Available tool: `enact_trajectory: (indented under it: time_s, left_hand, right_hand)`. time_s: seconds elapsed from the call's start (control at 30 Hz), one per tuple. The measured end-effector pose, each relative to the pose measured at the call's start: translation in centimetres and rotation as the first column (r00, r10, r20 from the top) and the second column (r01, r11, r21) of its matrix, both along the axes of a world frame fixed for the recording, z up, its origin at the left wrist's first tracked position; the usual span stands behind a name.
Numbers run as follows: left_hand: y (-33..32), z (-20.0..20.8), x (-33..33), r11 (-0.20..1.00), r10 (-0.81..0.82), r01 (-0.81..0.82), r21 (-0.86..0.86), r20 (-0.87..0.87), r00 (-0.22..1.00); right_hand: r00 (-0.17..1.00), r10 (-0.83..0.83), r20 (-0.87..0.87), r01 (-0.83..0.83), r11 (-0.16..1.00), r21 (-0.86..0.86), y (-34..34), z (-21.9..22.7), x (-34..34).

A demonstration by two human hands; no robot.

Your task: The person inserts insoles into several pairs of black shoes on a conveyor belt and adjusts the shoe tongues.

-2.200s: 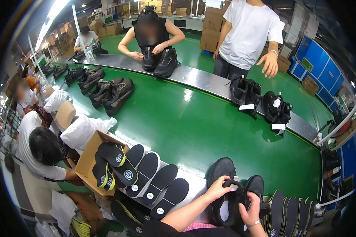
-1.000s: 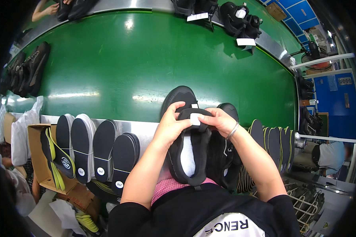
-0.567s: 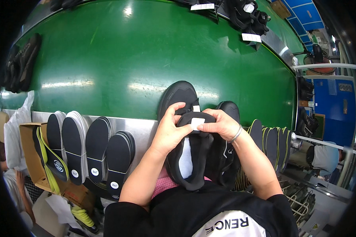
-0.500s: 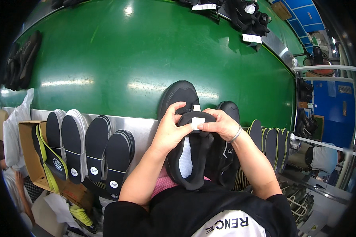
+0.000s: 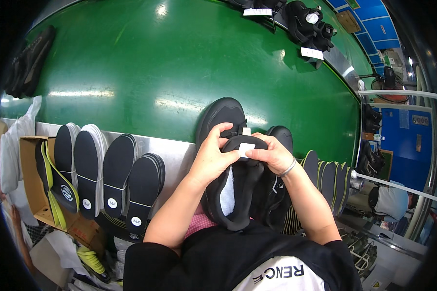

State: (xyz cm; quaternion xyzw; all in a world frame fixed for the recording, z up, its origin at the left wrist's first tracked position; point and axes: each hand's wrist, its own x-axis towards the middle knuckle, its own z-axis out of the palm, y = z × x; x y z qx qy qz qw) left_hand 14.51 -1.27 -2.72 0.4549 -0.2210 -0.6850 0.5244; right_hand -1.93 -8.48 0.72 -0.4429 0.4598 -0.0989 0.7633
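A black sneaker (image 5: 221,115) sits in front of me with its toe pointing away and its pale lining showing in the opening. Its tongue is raised between my hands and bears a small white label (image 5: 246,148). My left hand (image 5: 213,154) is closed on the tongue's left side, thumb tip at the label's edge. On the other side my right hand (image 5: 273,154) pinches the tongue, its thumb pressed on the label. A second black sneaker (image 5: 278,186) stands just to the right, partly hidden by my right hand and forearm.
Stacks of black insoles (image 5: 116,167) stand at the left, beside a cardboard box (image 5: 31,169) with lime-edged insoles. More lime-edged insoles (image 5: 327,177) are at the right. Across the green belt (image 5: 131,63) are black shoes (image 5: 303,22) with white tags. Another person (image 5: 391,199) is at the far right.
The whole view has tilted slightly: the left insoles appear higher and the far shoes lower. Both hands keep the same hold on the tongue and label.
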Motion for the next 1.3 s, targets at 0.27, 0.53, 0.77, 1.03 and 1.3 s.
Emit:
enact_trajectory:
  time_s: [0.27, 0.53, 0.77, 1.03, 1.3]
  left_hand:
    - [-0.04, 0.06, 0.21, 0.999, -0.039, 0.039, -0.002, 0.024, 0.999]
    - [0.01, 0.35, 0.21, 1.000, -0.017, 0.017, -0.004, -0.003, 1.000]
    - [0.05, 0.47, 0.35, 0.999, -0.025, 0.024, -0.023, -0.028, 0.999]
    - [0.27, 0.24, 0.33, 0.999, -0.025, 0.024, -0.042, -0.034, 0.999]
    - [0.17, 0.50, 0.37, 0.999, -0.021, 0.019, -0.041, -0.052, 0.998]
  right_hand:
    - [1.000, -0.021, 0.003, 0.021, 1.000, 0.001, 0.19, 0.16, 0.12]
    - [0.999, -0.053, 0.012, 0.053, 0.999, -0.001, 0.47, 0.09, 0.09]
    - [0.998, -0.063, 0.023, 0.063, 0.998, -0.003, 0.61, 0.09, 0.16]
    - [1.000, -0.004, 0.014, 0.004, 1.000, 0.002, 0.32, -0.06, -0.20]
    - [1.000, -0.028, 0.012, 0.028, 1.000, -0.013, 0.53, -0.02, 0.01]
